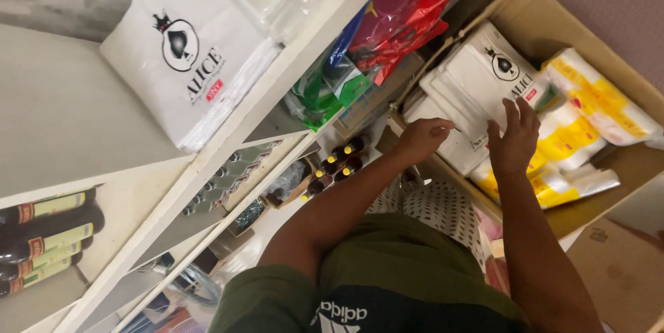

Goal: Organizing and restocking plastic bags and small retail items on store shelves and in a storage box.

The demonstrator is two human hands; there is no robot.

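Observation:
An open cardboard box (526,18) holds a stack of white flat packs (477,74) with a black spade emblem. Beside them lie yellow-and-white wrapped packs (588,108). My left hand (423,136) curls its fingers over the near edge of the white stack. My right hand (515,138) lies flat on the top white pack, fingers apart and pointing into the box. Both forearms reach out from my green shirt at the bottom of the view.
A white shelf unit (277,94) runs along the left, with a large white pack (187,49), dark bottles (45,233) and colourful plastic bags (387,29). Small yellow-capped bottles (339,163) stand on the floor. Another cardboard box (619,271) sits at the lower right.

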